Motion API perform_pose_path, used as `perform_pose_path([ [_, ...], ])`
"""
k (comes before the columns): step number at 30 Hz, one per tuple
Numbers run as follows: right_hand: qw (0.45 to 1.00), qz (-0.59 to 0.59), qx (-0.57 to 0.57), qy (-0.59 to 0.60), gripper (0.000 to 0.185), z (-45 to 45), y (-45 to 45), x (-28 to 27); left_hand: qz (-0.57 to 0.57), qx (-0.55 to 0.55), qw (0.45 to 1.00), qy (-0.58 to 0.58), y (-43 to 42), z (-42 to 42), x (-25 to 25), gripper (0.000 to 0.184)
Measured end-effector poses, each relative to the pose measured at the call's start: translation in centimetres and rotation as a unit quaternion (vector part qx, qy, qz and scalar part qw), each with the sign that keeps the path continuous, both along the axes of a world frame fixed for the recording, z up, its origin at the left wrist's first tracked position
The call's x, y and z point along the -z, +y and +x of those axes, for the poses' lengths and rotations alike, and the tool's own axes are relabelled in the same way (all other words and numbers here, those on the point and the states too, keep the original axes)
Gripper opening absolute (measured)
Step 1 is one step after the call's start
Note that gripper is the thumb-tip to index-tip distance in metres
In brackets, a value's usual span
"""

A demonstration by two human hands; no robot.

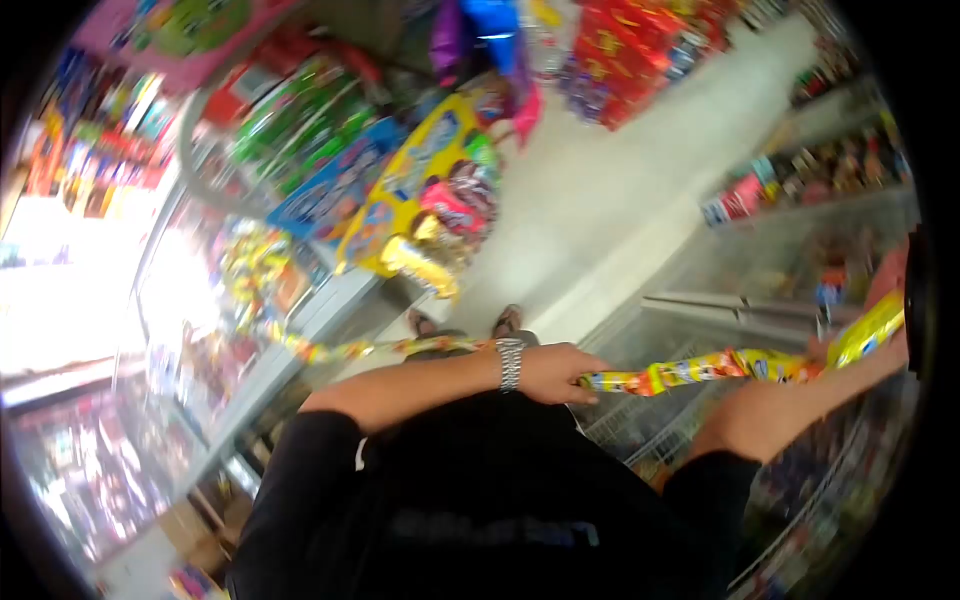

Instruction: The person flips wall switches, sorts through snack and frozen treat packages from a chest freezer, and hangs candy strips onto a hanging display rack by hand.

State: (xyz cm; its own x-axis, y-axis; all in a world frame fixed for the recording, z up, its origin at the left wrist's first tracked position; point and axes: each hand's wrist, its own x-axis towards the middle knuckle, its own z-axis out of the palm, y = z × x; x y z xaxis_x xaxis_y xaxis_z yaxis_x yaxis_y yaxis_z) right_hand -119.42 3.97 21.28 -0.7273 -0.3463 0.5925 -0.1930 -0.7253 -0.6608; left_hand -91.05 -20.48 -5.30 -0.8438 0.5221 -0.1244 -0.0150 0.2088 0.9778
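A long strip of joined yellow and red snack packets (pixel 690 372) stretches between my two hands. My left hand (pixel 560 373), with a metal watch at the wrist, is closed around the strip. Behind that wrist the strip runs on to the left, towards a pile of similar packets (pixel 255 265) on the counter. At the far right edge, my right hand (pixel 893 285) is closed on the strip's other end, where a yellow packet shows brightly. Part of this hand is cut off by the dark border of the view.
A glass counter (pixel 330 305) stands on my left. Hanging bags of sweets (pixel 440 190) and red packs (pixel 625 55) are ahead. A glass-fronted shelf unit (pixel 740 265) with goods lines my right. My feet (pixel 508 320) stand on a pale floor (pixel 570 215).
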Motion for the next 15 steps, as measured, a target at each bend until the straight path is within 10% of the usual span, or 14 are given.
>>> perform_pose_path([
  [6, 0.965, 0.203, -0.007, -0.164, 0.058, 1.4, -6.5, 11.0, 0.049, -0.083, 0.995, -0.015, -2.1, -0.1, -1.3, 0.035],
  [8, 0.894, 0.323, 0.169, -0.259, 0.061, 4.6, -10.6, 14.1, 0.045, -0.140, 0.988, 0.044, -2.2, -0.1, -0.6, 0.038],
  [15, 0.891, 0.387, -0.074, -0.227, 0.050, 10.2, -15.2, 17.6, -0.112, -0.177, 0.976, -0.062, -4.4, 1.5, 4.7, 0.061],
])
